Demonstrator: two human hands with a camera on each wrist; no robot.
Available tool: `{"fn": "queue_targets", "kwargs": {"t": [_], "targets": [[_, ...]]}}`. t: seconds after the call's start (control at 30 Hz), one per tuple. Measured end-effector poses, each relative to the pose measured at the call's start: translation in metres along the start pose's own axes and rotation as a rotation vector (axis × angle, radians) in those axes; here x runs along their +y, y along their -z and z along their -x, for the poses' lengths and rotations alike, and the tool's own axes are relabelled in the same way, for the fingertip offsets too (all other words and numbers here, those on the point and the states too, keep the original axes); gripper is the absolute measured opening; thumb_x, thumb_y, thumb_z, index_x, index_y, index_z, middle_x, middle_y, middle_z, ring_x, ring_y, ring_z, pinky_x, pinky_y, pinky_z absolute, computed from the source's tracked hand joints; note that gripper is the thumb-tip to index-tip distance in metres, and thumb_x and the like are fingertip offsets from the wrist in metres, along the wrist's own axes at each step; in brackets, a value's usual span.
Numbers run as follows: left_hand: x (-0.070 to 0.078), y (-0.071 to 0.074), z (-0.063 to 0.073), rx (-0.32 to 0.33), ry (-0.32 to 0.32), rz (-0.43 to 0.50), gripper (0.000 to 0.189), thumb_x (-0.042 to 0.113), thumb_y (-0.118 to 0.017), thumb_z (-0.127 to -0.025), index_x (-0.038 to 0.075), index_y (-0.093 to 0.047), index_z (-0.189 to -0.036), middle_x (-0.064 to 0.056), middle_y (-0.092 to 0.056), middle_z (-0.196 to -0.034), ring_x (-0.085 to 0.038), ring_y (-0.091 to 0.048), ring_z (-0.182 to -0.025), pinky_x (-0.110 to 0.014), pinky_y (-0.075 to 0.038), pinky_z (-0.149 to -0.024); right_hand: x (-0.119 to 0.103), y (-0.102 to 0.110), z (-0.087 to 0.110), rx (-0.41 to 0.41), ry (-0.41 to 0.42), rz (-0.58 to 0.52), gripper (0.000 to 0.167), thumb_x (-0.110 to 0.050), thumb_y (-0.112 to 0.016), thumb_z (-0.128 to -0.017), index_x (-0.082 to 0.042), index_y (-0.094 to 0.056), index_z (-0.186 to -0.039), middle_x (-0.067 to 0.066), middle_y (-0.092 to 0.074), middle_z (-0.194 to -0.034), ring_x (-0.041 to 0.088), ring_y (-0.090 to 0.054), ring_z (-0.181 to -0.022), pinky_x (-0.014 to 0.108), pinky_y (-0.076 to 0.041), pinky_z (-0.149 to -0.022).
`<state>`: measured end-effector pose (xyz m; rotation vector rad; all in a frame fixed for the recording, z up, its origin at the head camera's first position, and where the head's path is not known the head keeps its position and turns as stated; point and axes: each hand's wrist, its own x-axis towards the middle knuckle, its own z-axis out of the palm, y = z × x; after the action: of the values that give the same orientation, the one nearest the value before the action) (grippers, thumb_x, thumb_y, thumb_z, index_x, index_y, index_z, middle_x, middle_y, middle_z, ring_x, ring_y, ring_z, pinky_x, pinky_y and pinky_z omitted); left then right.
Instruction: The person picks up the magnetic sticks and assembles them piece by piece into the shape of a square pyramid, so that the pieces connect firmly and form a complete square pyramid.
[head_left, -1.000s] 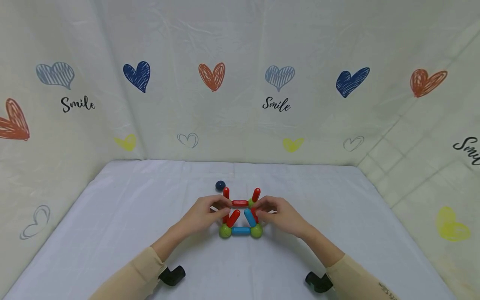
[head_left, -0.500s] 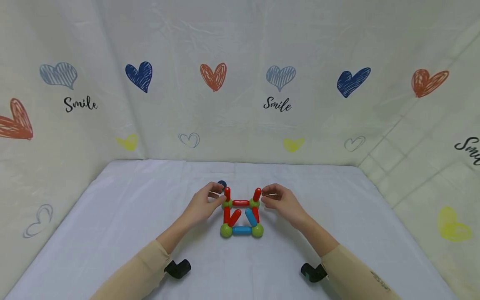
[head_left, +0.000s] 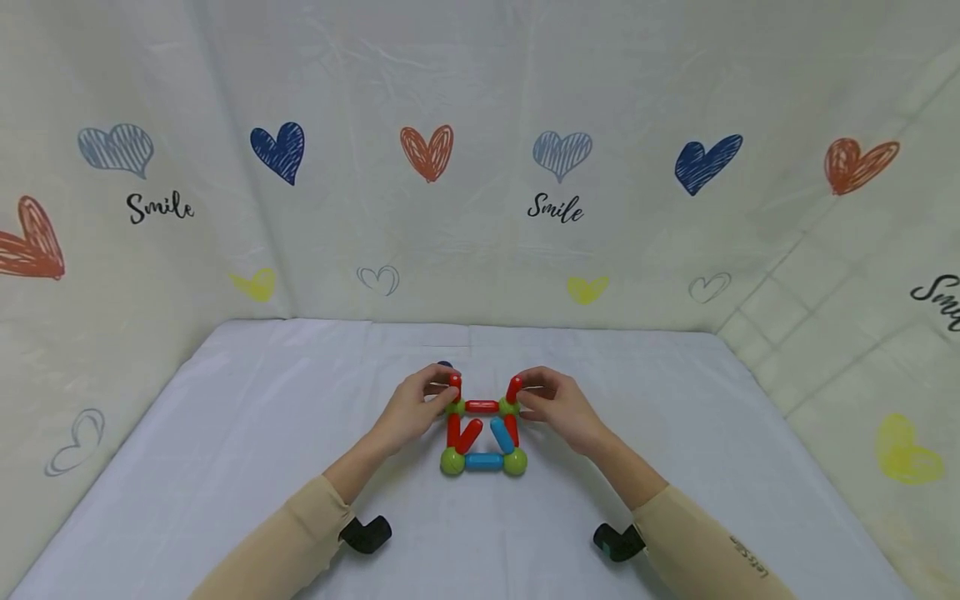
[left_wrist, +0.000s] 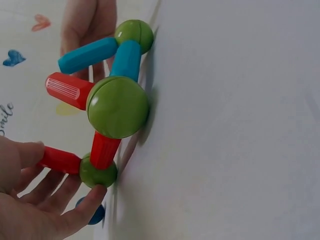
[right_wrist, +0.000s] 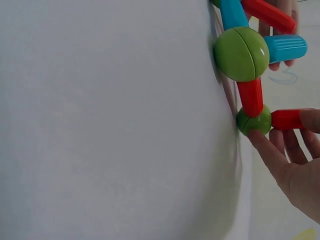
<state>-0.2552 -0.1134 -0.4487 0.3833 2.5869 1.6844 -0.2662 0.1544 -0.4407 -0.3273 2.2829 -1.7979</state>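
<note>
A magnetic rod-and-ball frame stands on the table, with green balls (head_left: 452,461) at its corners. A blue rod (head_left: 483,462) joins the near balls, and a red rod (head_left: 482,407) the far ones. Short rods stick up from every corner. My left hand (head_left: 405,410) pinches the far-left upright red rod (left_wrist: 61,160), a finger touching the green ball (left_wrist: 98,171) at its base. On the other side, my right hand (head_left: 561,410) pinches the far-right upright red rod (right_wrist: 287,119), with a fingertip at its green ball (right_wrist: 254,121). The near upright rods, red (head_left: 469,435) and blue (head_left: 501,435), lean inward.
A dark blue ball (left_wrist: 97,214) lies behind the frame, mostly hidden by the left hand in the head view. White cloth (head_left: 300,367) covers the table, and a curtain printed with hearts (head_left: 480,233) rises behind it. Black wrist devices (head_left: 367,534) sit under both sleeves.
Both hands have shifted from the frame's sides up to the far upright red rods and closed their fingers on them. The frame stays about where it was.
</note>
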Motion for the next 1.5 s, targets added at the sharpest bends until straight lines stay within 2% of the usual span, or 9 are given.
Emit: {"fn": "queue_targets", "kwargs": {"t": [0.3,0.57,0.7,0.93,1.13,1.37,1.5], "targets": [[0.006,-0.001,0.001,-0.019,-0.012,-0.015,0.03,0.012,-0.066,-0.102,0.012,-0.066,-0.132,-0.005,-0.066,-0.126,-0.032,-0.061,-0.122,-0.04,-0.057,-0.092,0.001,-0.001,-0.001,-0.02,0.031,0.026,0.031,-0.007,-0.067,-0.099,-0.001,-0.061,-0.129,0.017,-0.063,-0.125,0.035,-0.062,-0.115,0.045,-0.057,-0.09],[0.003,-0.004,0.001,-0.053,-0.065,-0.054,0.03,0.015,-0.066,-0.102,0.015,-0.068,-0.132,0.0,-0.068,-0.126,-0.03,-0.061,-0.123,-0.041,-0.055,-0.095,-0.003,-0.003,0.001,-0.054,0.076,0.093,0.029,-0.009,-0.07,-0.098,-0.003,-0.064,-0.125,0.014,-0.066,-0.122,0.034,-0.061,-0.116,0.043,-0.057,-0.091],[0.004,-0.005,0.001,-0.081,-0.091,-0.076,0.031,0.013,-0.066,-0.102,0.013,-0.068,-0.132,-0.001,-0.069,-0.126,-0.031,-0.062,-0.122,-0.041,-0.055,-0.096,-0.004,-0.003,0.001,-0.064,0.092,0.129,0.031,-0.008,-0.071,-0.097,-0.004,-0.065,-0.127,0.012,-0.067,-0.122,0.033,-0.06,-0.117,0.041,-0.058,-0.09],[0.008,-0.005,0.003,-0.123,-0.086,-0.079,0.032,0.012,-0.066,-0.101,0.013,-0.068,-0.134,-0.002,-0.068,-0.126,-0.03,-0.061,-0.122,-0.039,-0.055,-0.095,-0.004,-0.003,0.0,-0.081,0.11,0.172,0.031,-0.009,-0.071,-0.097,-0.004,-0.067,-0.128,0.01,-0.068,-0.122,0.032,-0.06,-0.116,0.037,-0.058,-0.088],[0.009,-0.005,0.004,-0.132,-0.124,-0.093,0.032,0.01,-0.067,-0.101,0.013,-0.069,-0.132,-0.002,-0.069,-0.124,-0.03,-0.062,-0.121,-0.041,-0.055,-0.095,-0.005,-0.006,0.001,-0.081,0.14,0.229,0.03,-0.008,-0.072,-0.096,-0.004,-0.068,-0.126,0.008,-0.07,-0.119,0.03,-0.061,-0.114,0.038,-0.058,-0.087],[0.008,-0.006,0.003,-0.145,-0.176,-0.112,0.03,0.008,-0.068,-0.1,0.012,-0.07,-0.129,-0.002,-0.07,-0.122,-0.026,-0.063,-0.115,-0.04,-0.057,-0.092,-0.007,-0.01,-0.001,-0.091,0.173,0.26,0.028,0.001,-0.071,-0.094,0.004,-0.068,-0.122,0.017,-0.069,-0.115,0.037,-0.061,-0.11,0.044,-0.057,-0.087],[0.009,-0.007,0.004,-0.155,-0.181,-0.128,0.03,0.008,-0.067,-0.1,0.012,-0.07,-0.129,-0.002,-0.07,-0.122,-0.024,-0.063,-0.11,-0.035,-0.058,-0.088,-0.006,-0.011,0.0,-0.09,0.175,0.279,0.027,-0.003,-0.073,-0.094,0.0,-0.069,-0.12,0.011,-0.07,-0.113,0.032,-0.061,-0.108,0.041,-0.056,-0.087]]}}
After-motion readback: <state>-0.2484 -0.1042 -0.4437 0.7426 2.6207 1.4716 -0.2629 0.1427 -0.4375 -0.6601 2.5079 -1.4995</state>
